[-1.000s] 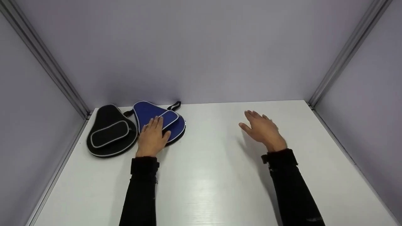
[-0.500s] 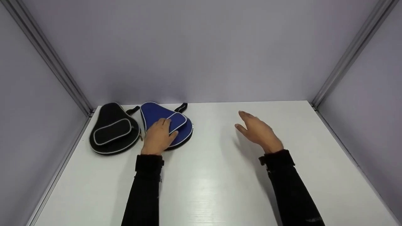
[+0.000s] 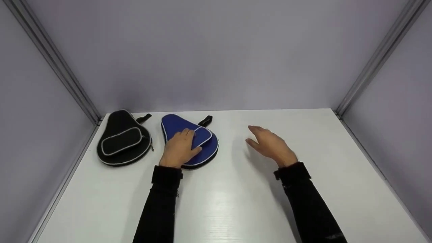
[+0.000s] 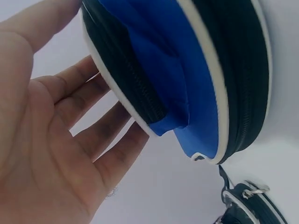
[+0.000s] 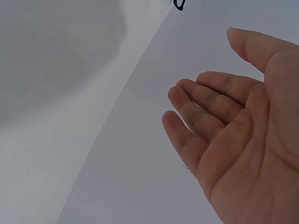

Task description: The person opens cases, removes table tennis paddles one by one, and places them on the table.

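In the head view, a blue table tennis bat case (image 3: pixel 179 124) with white piping lies flat on the white table. My left hand (image 3: pixel 179 148) rests on its zipped pocket (image 3: pixel 204 135). The left wrist view shows the fingertips (image 4: pixel 140 133) touching the pocket's piped edge, with the thumb apart from the other fingers. A black bat case (image 3: pixel 118 125) of the same shape lies to the left, separated from the blue one by a strip of table. Over the table on the right, my right hand (image 3: pixel 271 145) hovers with relaxed fingers, holding nothing.
The white table (image 3: pixel 219 202) runs up to a pale back wall (image 3: pixel 229 54). Side panels with grey metal corner posts (image 3: pixel 374 57) stand at left and right. Black wrist straps (image 3: pixel 140 118) stick out from both cases; the black case's strap is at its upper right.
The blue case has slid right and a little toward me under my left hand, widening its distance from the black case. My right hand has drifted slightly left.
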Available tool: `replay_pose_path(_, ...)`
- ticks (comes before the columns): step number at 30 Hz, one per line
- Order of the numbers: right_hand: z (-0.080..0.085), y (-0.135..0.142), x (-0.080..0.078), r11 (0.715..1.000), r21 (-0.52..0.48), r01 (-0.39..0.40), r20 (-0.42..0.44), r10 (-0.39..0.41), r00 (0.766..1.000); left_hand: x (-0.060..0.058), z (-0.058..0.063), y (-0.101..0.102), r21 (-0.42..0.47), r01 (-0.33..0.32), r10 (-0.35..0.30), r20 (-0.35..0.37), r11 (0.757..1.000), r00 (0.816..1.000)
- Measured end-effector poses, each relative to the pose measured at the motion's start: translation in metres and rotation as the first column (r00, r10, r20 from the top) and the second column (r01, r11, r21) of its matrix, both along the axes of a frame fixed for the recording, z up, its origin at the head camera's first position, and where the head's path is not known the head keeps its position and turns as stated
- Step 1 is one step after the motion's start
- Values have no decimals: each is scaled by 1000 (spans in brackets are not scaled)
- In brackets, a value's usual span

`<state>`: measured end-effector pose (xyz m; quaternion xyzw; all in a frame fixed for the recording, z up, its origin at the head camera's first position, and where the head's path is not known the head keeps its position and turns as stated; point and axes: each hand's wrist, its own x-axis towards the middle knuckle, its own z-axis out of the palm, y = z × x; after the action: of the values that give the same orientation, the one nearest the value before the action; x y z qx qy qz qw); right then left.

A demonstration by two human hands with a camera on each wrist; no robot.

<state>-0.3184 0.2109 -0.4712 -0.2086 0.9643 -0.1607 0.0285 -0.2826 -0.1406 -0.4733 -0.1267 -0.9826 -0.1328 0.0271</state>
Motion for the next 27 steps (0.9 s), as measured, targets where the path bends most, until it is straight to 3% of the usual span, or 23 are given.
replay_pose_path(10,-7,-14,2,997,26,-75,-6,75,997,7,8,23,29,90,-91,27,996,996)
replay_pose_path(18,-12,-21,3,988,23,-152,11,151,988,11,7,37,15,100,-101,61,995,993)
replay_pose_path(27,-19,-29,4,981,68,-180,45,178,983,14,9,44,-27,100,-96,115,995,989)
